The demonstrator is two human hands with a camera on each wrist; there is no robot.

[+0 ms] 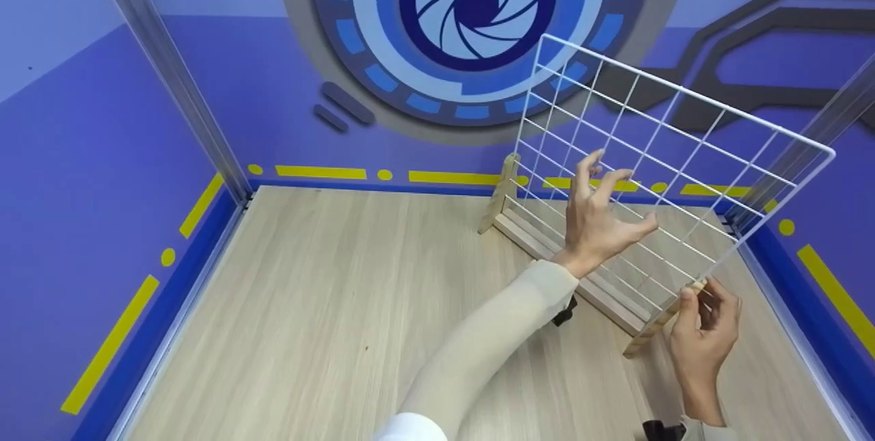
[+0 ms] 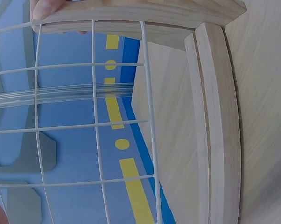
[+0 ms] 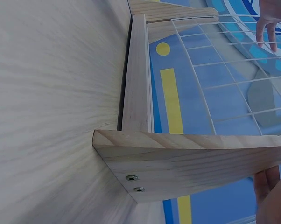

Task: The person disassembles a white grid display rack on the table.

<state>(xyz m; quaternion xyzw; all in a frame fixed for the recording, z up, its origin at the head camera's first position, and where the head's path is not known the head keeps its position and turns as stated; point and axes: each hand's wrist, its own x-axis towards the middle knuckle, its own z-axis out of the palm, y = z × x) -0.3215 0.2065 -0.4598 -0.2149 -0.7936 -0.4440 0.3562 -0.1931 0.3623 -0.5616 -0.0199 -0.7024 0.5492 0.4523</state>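
Right grip (image 1: 706, 331) pinches wooden upright (image 1: 655, 329) at edge; left grip (image 1: 596, 219) spread near wire grid (image 1: 680, 171); tabletop (image 1: 307, 304) extends leftward.

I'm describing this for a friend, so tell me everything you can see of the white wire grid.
The white wire grid is a rectangular panel of thin crossed wires, apparently coated metal, with rounded upper corners. It stands roughly upright between two wooden end pieces, its bottom wire apart from the wooden crossbars below. In the head view, the left hand is in front of it, but contact is unclear; the right hand grips one end piece beside the grid's edge.
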